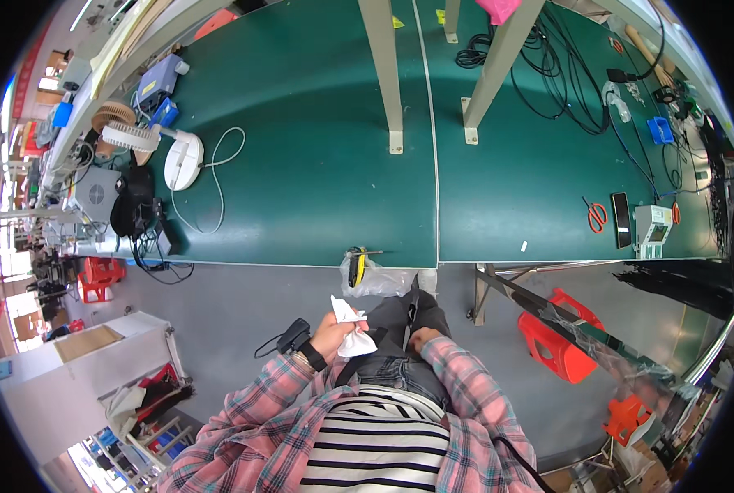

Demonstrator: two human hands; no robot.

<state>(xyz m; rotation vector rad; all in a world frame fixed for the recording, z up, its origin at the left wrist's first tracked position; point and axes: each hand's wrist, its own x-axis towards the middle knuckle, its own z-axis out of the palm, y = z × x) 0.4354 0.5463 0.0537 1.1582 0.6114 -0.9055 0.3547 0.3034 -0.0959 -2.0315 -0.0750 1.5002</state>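
My left hand (329, 335) is closed around a crumpled white tissue (355, 338), held above my lap. A black band (311, 356) circles that wrist, and a small black box with a cable (293, 335) sits beside it. My right hand (424, 338) rests on my right thigh, apart from the tissue; its fingers are mostly hidden. Ahead of both hands, a clear plastic bag (383, 282) hangs at the front edge of the green table (318, 197). A yellow-and-black tool (356, 267) lies at the bag's left end.
On the table's left stand a white fan (184, 160) and a grey box (96, 195). Orange-handled scissors (597, 218), a phone (622, 220) and a white device (653, 230) lie at right. Metal posts (383, 74) rise from the table. A red stool (556, 341) stands below, right.
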